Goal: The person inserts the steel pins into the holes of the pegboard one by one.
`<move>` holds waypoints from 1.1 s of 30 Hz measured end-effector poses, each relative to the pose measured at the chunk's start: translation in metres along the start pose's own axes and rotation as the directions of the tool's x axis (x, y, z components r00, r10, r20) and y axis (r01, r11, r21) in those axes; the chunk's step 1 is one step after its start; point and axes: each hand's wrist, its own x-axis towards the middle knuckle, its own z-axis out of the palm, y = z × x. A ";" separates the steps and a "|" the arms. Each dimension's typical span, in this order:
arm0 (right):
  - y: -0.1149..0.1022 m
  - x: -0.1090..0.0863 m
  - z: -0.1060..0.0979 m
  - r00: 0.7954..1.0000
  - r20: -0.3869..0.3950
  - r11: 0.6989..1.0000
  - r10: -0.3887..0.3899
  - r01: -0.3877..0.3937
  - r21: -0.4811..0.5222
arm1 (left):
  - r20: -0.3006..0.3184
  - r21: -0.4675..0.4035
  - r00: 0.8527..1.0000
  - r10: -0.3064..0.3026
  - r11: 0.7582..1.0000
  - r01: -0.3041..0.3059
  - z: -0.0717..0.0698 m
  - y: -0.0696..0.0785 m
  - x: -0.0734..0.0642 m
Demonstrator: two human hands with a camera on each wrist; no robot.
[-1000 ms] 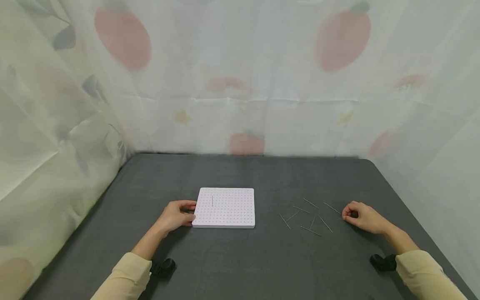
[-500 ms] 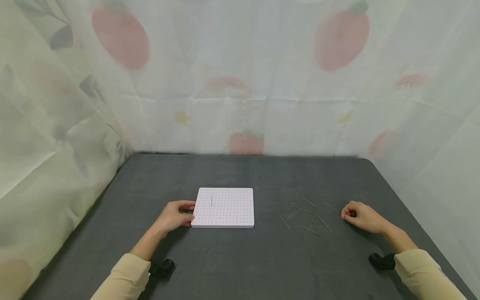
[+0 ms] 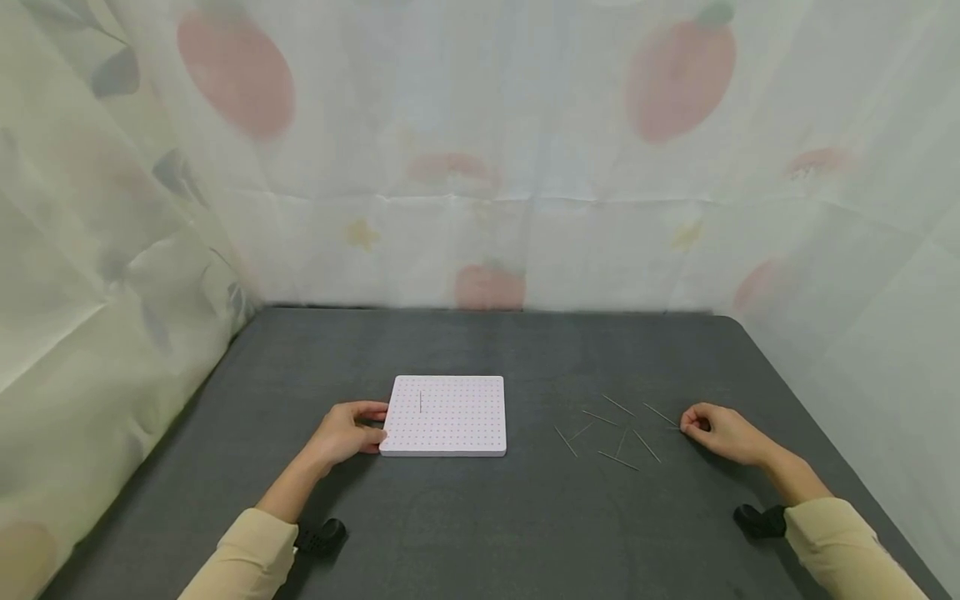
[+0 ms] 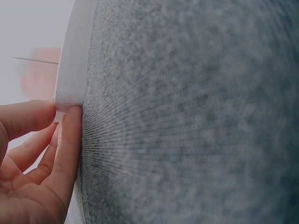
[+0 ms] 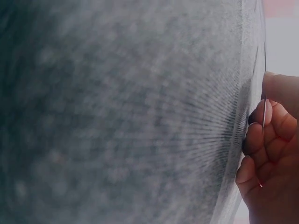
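My left hand (image 3: 347, 432) grips the left edge of a white pegboard (image 3: 457, 421) lying on the dark table. In the left wrist view its thumb and fingertips pinch the board's corner. A thin metal needle (image 3: 421, 402) stands upright in the board's upper left part, seen also in the left wrist view as a fine needle (image 4: 35, 60). Off to the right, my right hand (image 3: 718, 433) is low over the table. Between thumb and fingers it pinches another needle (image 5: 265, 51), whose tip pokes out leftward in the head view.
Several loose needles (image 3: 618, 461) lie scattered on the grey table (image 3: 480, 517) between the board and my right hand. One needle (image 3: 660, 413) lies just left of the right fingertips. A printed curtain (image 3: 480, 167) hangs behind the table and along its sides.
The tip of the needle in my right hand now shows beyond the fingers. The left hand keeps its hold on the pegboard, and the whole view has shifted very slightly.
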 end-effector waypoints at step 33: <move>-0.055 0.039 0.003 0.997 -0.076 0.995 -0.012 0.019 0.096 | 0.016 -0.002 1.000 0.025 1.000 -0.025 -0.001 0.000 0.001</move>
